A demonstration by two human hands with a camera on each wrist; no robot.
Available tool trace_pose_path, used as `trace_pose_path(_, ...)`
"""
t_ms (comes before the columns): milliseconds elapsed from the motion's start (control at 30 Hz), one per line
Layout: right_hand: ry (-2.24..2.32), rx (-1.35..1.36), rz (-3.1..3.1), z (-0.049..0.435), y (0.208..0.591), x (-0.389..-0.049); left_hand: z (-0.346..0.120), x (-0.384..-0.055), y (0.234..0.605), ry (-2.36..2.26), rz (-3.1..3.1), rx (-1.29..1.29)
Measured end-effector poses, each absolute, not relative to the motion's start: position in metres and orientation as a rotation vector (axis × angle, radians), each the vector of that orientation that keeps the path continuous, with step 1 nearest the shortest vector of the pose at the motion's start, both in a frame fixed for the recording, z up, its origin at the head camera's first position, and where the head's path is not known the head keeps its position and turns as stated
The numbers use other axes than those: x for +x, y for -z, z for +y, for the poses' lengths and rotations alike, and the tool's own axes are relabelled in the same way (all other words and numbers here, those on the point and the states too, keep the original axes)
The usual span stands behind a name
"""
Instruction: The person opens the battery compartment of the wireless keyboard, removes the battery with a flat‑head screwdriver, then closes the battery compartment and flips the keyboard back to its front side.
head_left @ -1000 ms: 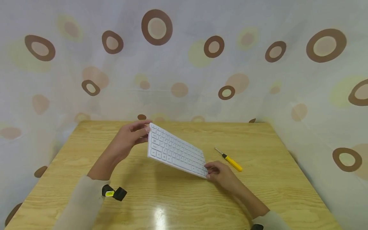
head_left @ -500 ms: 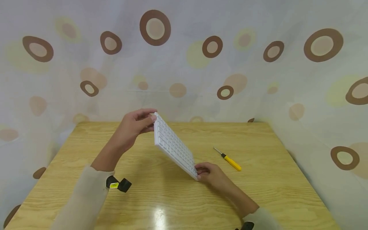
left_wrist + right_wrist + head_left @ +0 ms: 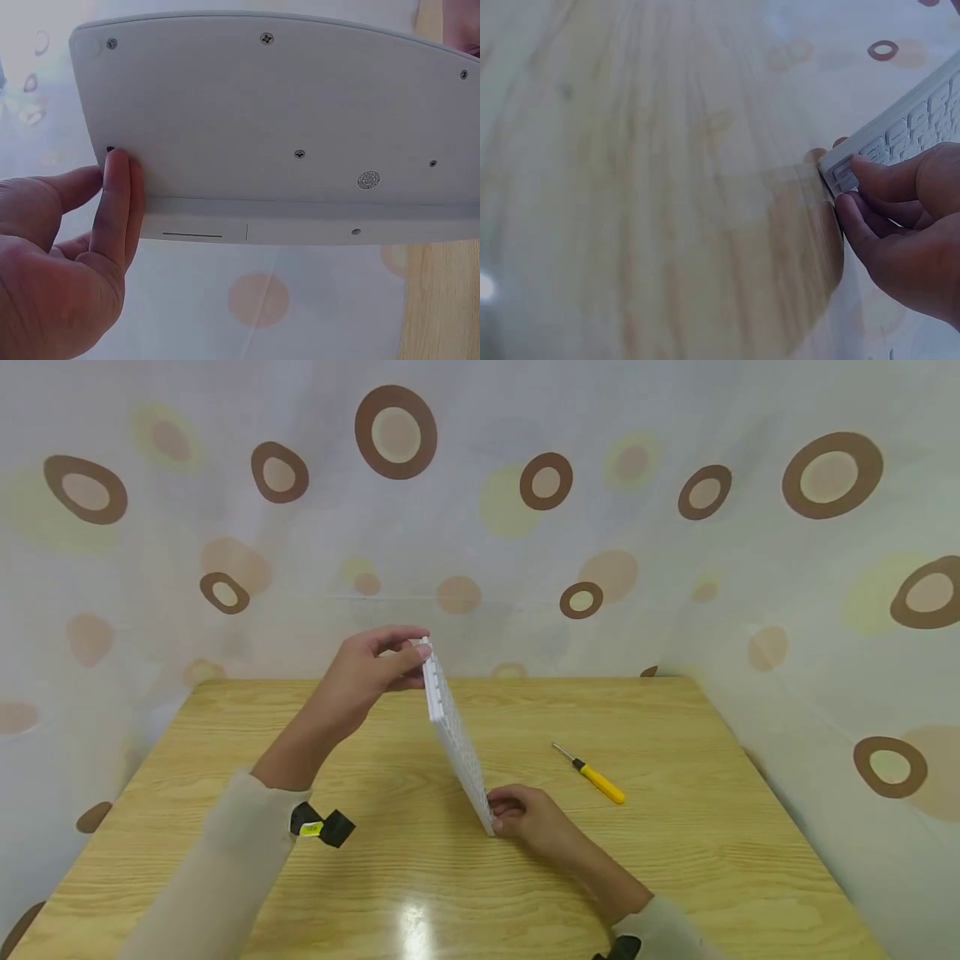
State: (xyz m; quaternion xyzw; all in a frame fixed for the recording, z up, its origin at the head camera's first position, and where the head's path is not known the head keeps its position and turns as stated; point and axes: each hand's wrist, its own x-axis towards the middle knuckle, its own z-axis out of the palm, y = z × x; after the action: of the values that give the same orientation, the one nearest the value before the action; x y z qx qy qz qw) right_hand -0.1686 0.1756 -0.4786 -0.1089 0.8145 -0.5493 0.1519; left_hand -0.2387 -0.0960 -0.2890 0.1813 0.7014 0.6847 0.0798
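Observation:
A white keyboard (image 3: pixel 456 735) is held up steeply on end above the table, seen nearly edge-on in the head view. My left hand (image 3: pixel 375 667) pinches its raised end between thumb and fingers. At its low end, close to the tabletop, my right hand (image 3: pixel 534 820) pinches the corner; whether that corner touches the table I cannot tell. The left wrist view shows the keyboard's plain underside (image 3: pixel 217 105) with several small screws and a round sticker, my left fingers (image 3: pixel 116 202) lying against it. In the right wrist view, white keys (image 3: pixel 896 135) show beside my right thumb.
A screwdriver (image 3: pixel 600 782) with a yellow handle lies on the wooden table (image 3: pixel 675 860), right of my right hand. Behind the table hangs a pale sheet (image 3: pixel 465 543) with brown rings. A black strap device (image 3: pixel 322 827) sits on the left sleeve.
My left hand has risen and moved right, tipping the keyboard from a slant to steep and turning its keys away from view. My right hand has shifted slightly left, still gripping the low end.

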Motion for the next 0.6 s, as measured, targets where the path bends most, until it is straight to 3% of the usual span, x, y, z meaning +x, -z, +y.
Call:
trace_pose_path(300,1.623,-0.345,2.322,0.179,0.47,-0.169,-0.08,-0.242,0.287,-2.053,2.076,0.605)
trace_pose_path(600,1.784,-0.441,2.29,0.177,0.398,-0.171,-0.063,-0.246,0.282,-2.053,2.067,0.616)
